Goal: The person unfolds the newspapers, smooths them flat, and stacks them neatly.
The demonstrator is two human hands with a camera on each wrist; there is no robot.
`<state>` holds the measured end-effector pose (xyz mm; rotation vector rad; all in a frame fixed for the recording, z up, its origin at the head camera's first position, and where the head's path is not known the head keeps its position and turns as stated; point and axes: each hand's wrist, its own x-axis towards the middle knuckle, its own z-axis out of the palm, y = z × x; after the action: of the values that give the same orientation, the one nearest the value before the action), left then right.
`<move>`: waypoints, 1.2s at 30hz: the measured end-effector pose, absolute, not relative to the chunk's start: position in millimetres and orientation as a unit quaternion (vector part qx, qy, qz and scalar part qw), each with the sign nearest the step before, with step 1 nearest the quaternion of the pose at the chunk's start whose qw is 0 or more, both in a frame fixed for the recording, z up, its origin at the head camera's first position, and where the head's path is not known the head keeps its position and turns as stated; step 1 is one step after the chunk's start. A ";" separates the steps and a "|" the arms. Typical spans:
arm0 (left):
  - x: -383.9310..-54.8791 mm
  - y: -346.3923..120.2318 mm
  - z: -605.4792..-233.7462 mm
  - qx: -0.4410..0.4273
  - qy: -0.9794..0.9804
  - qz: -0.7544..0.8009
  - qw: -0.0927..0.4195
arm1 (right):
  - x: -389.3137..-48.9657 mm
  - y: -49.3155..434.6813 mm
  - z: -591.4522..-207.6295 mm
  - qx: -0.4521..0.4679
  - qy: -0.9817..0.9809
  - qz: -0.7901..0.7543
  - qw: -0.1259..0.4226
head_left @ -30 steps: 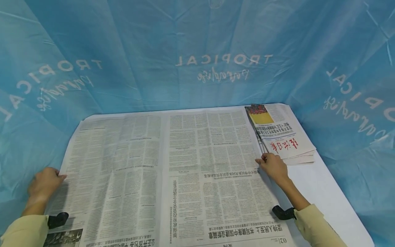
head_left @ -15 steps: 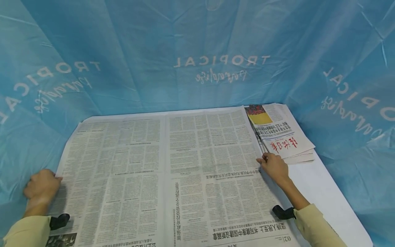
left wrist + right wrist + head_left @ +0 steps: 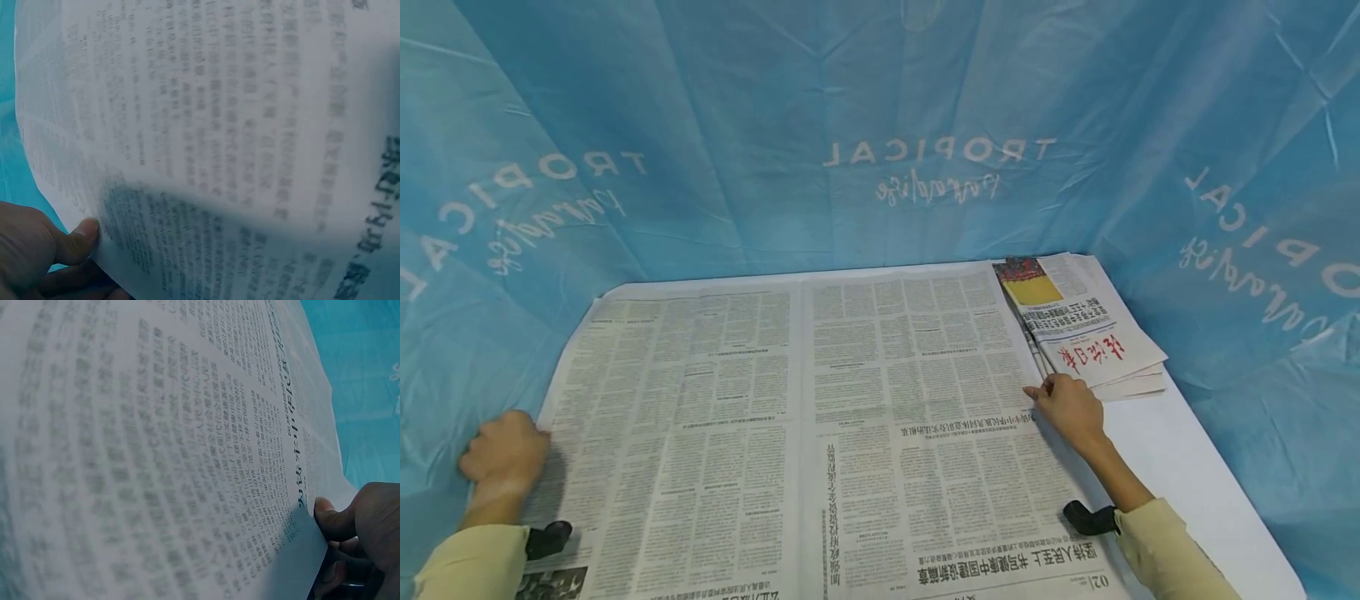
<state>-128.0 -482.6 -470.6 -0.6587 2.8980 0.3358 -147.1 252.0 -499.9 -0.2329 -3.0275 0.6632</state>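
Observation:
A wide newspaper sheet (image 3: 730,392) lies unfolded, spanning both sides of the middle crease. At its left edge is my left hand (image 3: 505,454); in the left wrist view the thumb (image 3: 81,237) presses on top of the margin, with the fingers curled beneath. My right hand (image 3: 1070,408) pinches the opposite edge, thumb on top, as the right wrist view shows with the newspaper (image 3: 187,456) stretching away from it. Just beyond the right hand is a stack of folded newspapers (image 3: 1086,333) with a red title. Parts of the fingers under the sheet are hidden.
A white tabletop (image 3: 1180,475) shows to the right of the sheet. Blue curtains (image 3: 865,100) with mirrored white lettering enclose the back and both sides. Black wrist straps (image 3: 1090,517) sit at the sleeve cuffs.
My left hand has shifted slightly left with the sheet's edge, and the left half of the newspaper looks flatter, with fewer wrinkles. The right hand has barely moved.

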 end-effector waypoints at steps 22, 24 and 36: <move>-144.5 -324.4 -479.8 0.030 0.966 0.251 -0.048 | -144.1 253.3 -495.6 0.015 -0.987 0.088 0.135; -148.3 -302.1 -480.6 0.056 0.961 0.268 -0.037 | -145.2 254.5 -494.2 0.030 -0.983 0.084 0.161; -163.0 -223.3 -488.9 0.138 0.913 0.382 0.030 | -157.3 288.5 -479.6 0.009 -0.989 0.005 0.150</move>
<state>-163.0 -223.3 -488.9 0.4269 2.8149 1.1770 -157.3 288.5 -479.6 0.0249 -2.8393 0.0133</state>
